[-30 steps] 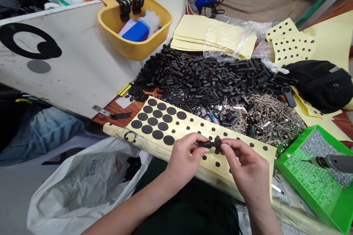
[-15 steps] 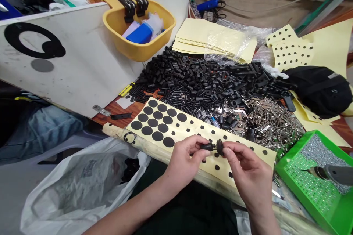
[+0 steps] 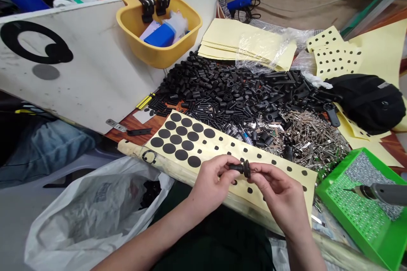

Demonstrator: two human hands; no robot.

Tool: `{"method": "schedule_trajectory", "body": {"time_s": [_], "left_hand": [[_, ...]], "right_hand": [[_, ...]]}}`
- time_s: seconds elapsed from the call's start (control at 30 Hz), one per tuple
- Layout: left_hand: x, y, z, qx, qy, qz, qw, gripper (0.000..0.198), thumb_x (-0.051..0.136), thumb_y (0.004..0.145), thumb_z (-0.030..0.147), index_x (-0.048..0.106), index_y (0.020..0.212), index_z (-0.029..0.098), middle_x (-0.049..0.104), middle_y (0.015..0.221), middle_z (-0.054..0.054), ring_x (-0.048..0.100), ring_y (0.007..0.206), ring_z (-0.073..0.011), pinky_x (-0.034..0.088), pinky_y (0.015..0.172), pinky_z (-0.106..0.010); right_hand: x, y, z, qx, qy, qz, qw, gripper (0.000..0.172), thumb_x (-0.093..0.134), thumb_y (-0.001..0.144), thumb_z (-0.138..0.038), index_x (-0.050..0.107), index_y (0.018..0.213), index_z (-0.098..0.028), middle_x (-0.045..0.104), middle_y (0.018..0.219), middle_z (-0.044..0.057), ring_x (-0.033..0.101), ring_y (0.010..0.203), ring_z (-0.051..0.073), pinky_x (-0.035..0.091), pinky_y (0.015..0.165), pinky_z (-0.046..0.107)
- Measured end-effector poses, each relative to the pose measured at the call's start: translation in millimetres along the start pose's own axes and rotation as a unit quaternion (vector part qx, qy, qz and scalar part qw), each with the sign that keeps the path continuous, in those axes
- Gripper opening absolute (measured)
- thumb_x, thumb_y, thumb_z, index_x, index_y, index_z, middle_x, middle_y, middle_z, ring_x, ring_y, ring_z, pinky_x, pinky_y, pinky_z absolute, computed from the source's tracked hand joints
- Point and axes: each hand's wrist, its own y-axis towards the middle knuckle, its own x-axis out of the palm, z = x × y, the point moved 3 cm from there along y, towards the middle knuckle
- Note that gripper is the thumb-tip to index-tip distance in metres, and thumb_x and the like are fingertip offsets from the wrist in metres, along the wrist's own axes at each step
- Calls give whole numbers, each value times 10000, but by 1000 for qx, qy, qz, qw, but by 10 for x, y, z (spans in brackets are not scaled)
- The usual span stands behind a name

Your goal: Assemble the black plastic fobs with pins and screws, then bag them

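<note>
My left hand pinches a short black cylindrical plastic part between thumb and fingertips. A round black disc now sits against that part's right end. On the disc's far side, my right hand is closed, its fingertips at a thin metal piece too small to name surely. Both hands hover over a pale yellow sheet bearing large black round stickers and smaller black dots.
Beyond the sheet lies a heap of black plastic parts, with metal pieces to its right. A green tray of small screws holds a screwdriver. A yellow basket hangs on the white partition. A white bag is at left.
The disc has moved left from my right fingertips onto the end of the cylindrical part. My right hand has shifted slightly left, and a thin metal piece shows at its fingertips.
</note>
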Motion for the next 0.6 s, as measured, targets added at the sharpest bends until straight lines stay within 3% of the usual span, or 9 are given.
{"method": "schedule_trajectory", "body": {"time_s": [0.13, 0.3, 0.47, 0.6], "left_hand": [[-1, -7, -25, 25, 18, -11, 999, 158, 555, 735, 118, 636, 865, 155, 660, 838, -38, 622, 767, -156, 517, 682, -253], [54, 23, -49, -37, -65, -59, 995, 114, 567, 727, 125, 586, 837, 147, 599, 674, 10, 575, 581, -105, 499, 577, -234], [102, 85, -138, -72, -143, -80, 984, 118, 599, 694, 148, 560, 804, 130, 586, 632, 18, 563, 496, -98, 487, 474, -225], [135, 103, -220, -76, -174, -86, 978, 116, 611, 696, 157, 552, 791, 126, 605, 620, 12, 565, 474, -91, 481, 462, -215]], "right_hand": [[-16, 25, 34, 9, 16, -20, 1000, 438, 779, 661, -313, 674, 1071, -196, 739, 865, 70, 708, 749, 200, 613, 733, 337], [-27, 27, 91, -14, -18, -44, 999, 287, 757, 687, -276, 724, 966, -216, 731, 918, 62, 700, 760, 196, 609, 736, 335], [-25, 9, 103, -76, -73, -20, 994, 263, 739, 693, -230, 729, 957, -231, 716, 858, 53, 680, 726, 190, 595, 715, 340], [-11, 14, 180, 22, 2, -26, 999, 271, 759, 655, -250, 720, 919, -199, 733, 828, 60, 697, 701, 194, 608, 700, 337]]}}
